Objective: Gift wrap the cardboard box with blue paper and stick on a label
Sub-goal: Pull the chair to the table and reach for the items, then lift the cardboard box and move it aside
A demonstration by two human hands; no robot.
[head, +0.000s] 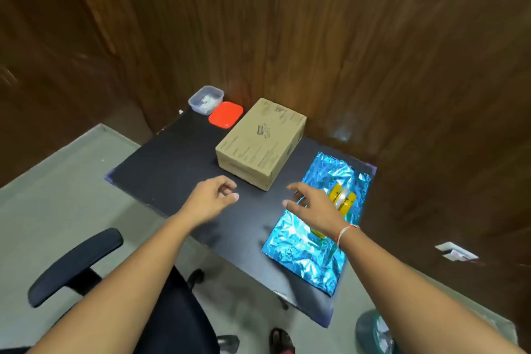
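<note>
The cardboard box (261, 143) stands unwrapped at the far middle of the dark worktop (172, 164). The blue paper (310, 244) lies folded on the right, with a yellow tape dispenser (343, 198) on top of it. The left hand (211, 201) hovers with loosely curled fingers and holds nothing. The right hand (311, 205) is spread wide above the paper. If the paper is pulled out first, the dispenser may slide off the worktop, and this thin foil may tear.

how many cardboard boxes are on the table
1. The cardboard box sits toward the far side of the black table, beside the red lid and left of the blue paper. None looks hidden.
</note>
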